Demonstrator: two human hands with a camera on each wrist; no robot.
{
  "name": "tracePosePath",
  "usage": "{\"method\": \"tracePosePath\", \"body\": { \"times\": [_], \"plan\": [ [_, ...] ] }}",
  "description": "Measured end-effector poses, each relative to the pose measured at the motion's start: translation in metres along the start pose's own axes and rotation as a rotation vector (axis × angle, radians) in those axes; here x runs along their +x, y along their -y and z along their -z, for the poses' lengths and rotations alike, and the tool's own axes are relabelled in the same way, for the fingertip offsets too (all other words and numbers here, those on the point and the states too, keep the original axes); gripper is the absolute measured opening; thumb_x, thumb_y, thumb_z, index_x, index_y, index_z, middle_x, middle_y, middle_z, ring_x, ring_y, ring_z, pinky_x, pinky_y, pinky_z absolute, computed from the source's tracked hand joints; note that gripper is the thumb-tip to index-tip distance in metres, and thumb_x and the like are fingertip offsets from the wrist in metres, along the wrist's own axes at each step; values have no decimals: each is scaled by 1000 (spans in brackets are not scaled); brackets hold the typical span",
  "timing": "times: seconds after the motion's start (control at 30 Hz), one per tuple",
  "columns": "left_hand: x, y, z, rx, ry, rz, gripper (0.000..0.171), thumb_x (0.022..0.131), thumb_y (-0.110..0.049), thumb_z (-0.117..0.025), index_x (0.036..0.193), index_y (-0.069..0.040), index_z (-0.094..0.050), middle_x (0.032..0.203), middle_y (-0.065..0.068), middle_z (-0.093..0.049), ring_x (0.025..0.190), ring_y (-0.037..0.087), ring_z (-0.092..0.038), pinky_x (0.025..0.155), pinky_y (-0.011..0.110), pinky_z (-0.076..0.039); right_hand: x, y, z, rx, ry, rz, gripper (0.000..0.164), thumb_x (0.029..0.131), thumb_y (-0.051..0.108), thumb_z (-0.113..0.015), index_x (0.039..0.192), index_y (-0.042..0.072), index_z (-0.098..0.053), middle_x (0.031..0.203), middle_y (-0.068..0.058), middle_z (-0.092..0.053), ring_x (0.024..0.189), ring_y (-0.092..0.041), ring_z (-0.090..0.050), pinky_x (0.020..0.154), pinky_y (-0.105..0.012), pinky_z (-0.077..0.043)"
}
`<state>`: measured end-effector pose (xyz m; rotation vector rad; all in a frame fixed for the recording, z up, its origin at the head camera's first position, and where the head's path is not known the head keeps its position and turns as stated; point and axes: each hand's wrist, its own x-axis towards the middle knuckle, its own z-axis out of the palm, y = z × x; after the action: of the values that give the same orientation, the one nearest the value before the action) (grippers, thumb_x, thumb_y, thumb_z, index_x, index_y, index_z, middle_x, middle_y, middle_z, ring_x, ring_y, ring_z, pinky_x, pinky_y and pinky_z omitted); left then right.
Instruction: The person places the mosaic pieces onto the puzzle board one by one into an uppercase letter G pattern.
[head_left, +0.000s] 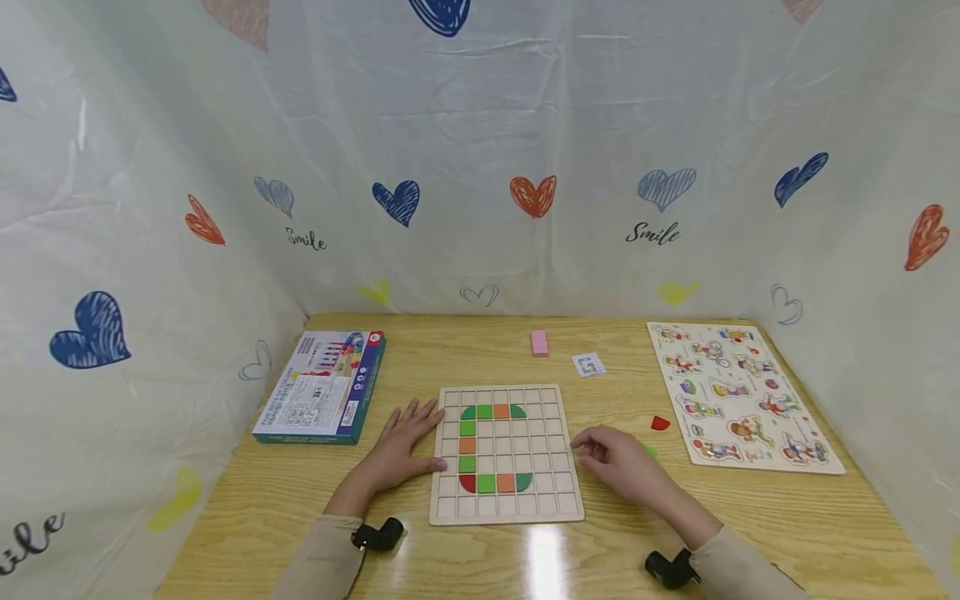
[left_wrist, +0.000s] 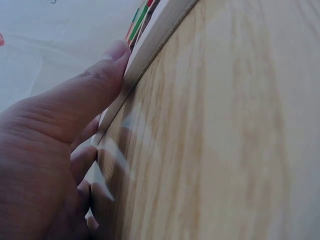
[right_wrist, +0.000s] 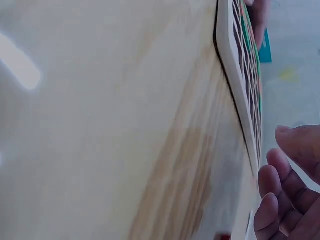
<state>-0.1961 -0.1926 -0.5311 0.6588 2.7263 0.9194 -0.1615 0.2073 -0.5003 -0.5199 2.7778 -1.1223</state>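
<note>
A wooden grid board (head_left: 528,442) lies flat on the table, with green and orange square tiles (head_left: 486,483), dark green rounded corner tiles (head_left: 523,482) and one red corner tile (head_left: 468,483) forming a C. My left hand (head_left: 400,446) rests at the board's left edge, fingers spread; in the left wrist view its thumb (left_wrist: 102,72) touches the rim. Just right of the board, my right hand (head_left: 615,462) hovers with loosely bent fingers. Nothing shows between its thumb and fingers in the right wrist view. A loose green piece (head_left: 650,451) is partly hidden behind this hand; a red piece (head_left: 660,423) lies beyond.
A flat game box (head_left: 315,392) lies at the left. Toward the back are a pink block (head_left: 539,342) and a small pattern card (head_left: 589,364). A picture puzzle board (head_left: 742,392) occupies the right side. A printed curtain (head_left: 480,250) hangs around the table.
</note>
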Motion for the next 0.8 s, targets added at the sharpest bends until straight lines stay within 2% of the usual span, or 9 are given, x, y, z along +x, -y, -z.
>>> {"method": "tracePosePath", "body": {
  "times": [0.13, 0.4, 0.63, 0.8],
  "plan": [
    [0, 0, 0, 0, 0, 0, 88, 88, -50, -75, 159, -13, -38, 168, 10, -22, 156, 37, -3, 124, 55, 6, -6, -12, 19, -44, -44, -62, 17, 94, 9, -72, 111, 9, -73, 86, 7, -61, 75, -6, -54, 64, -24, -48],
    [1, 1, -1, 0, 3, 3, 89, 88, -51, -75, 159, -14, -37, 168, 9, -21, 156, 36, -3, 124, 55, 6, -22, -37, 46, -109, -102, -92, 22, 92, 9, -75, 113, 6, -72, 98, 0, -66, 73, -8, -53, 58, -26, -45],
    [0, 4, -3, 7, -21, -17, 89, 87, -52, -75, 159, -14, -39, 167, 11, -24, 155, 39, -6, 124, 58, 2, -34, -54, 55, -126, -58, -118, 27, 89, 10, -77, 116, 4, -71, 102, -5, -67, 70, -8, -47, 58, -26, -42],
    [0, 5, -4, 20, -34, -30, 90, 86, -52, -76, 158, -14, -39, 167, 12, -25, 155, 40, -7, 123, 59, 2, -34, -60, 56, -135, -20, -151, 31, 89, 12, -77, 118, 4, -71, 102, -2, -65, 77, -11, -52, 63, -28, -46]
  ]
}}
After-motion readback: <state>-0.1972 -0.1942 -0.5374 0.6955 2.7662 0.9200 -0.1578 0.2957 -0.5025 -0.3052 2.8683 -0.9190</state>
